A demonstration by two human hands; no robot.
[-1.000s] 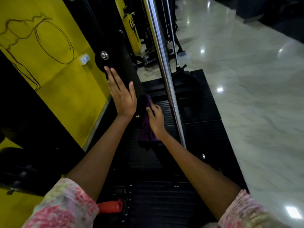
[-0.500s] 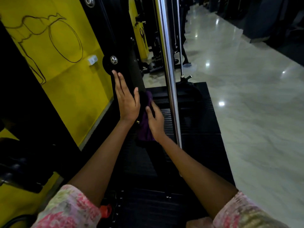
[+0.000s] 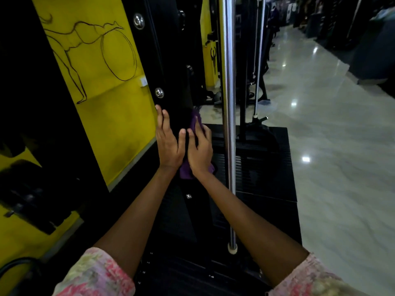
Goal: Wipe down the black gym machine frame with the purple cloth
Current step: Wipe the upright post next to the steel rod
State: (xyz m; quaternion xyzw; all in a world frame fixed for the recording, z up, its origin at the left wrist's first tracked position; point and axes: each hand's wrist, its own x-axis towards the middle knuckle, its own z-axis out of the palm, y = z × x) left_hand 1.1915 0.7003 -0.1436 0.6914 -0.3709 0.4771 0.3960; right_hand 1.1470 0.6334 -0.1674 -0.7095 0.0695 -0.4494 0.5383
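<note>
At the bottom of the frame two arms in flowery pink sleeves [image 3: 96,274] reach up toward the middle. Under them lies a black ribbed platform [image 3: 263,184], and a small silver bolt [image 3: 188,196] shines between the arms.

In the middle, the left hand [image 3: 170,144] lies flat against the black frame [image 3: 171,60], fingers straight and close together, holding nothing. Right beside it, almost touching, the right hand [image 3: 199,151] presses the purple cloth [image 3: 195,124] onto the frame. Its fingers are only a little bent and spread over the cloth. Some cloth pokes out above the fingertips and some hangs below the wrist.

Just right of the right hand a shiny metal pole [image 3: 228,103] runs from near the bottom of the frame up past the top. The black frame rises from the hands to the top middle, with two round silver bolts [image 3: 159,92] on it.

To the left is a yellow wall [image 3: 119,116] with a line drawing [image 3: 94,48] on it. On the right a pale shiny floor [image 3: 331,146] stretches to the upper right, where dark gym machines [image 3: 342,24] stand far away
</note>
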